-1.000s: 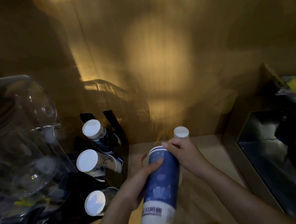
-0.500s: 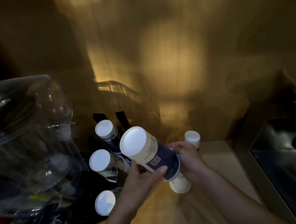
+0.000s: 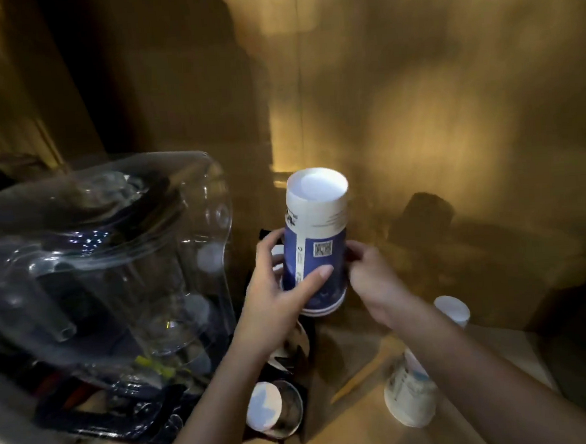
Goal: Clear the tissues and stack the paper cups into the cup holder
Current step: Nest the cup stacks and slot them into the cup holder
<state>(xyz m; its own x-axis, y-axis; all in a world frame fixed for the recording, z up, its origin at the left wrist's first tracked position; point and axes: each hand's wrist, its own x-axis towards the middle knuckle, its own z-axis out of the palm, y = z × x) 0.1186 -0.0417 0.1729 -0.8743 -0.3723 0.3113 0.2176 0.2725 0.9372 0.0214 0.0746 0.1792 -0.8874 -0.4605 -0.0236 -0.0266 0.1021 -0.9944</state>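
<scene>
head view, close, downward, forward

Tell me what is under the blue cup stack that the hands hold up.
Under the cup stack the black cup holder shows, with a white cup bottom in its lowest slot. The left hand and its arm cover the upper slots, so their contents cannot be seen.

Clear plastic jug (image 3: 109, 267), large, tilted, at left on a dark tray (image 3: 101, 425). Wooden counter (image 3: 365, 420) below. Golden wood-panel wall (image 3: 415, 111) behind, unevenly lit.
</scene>
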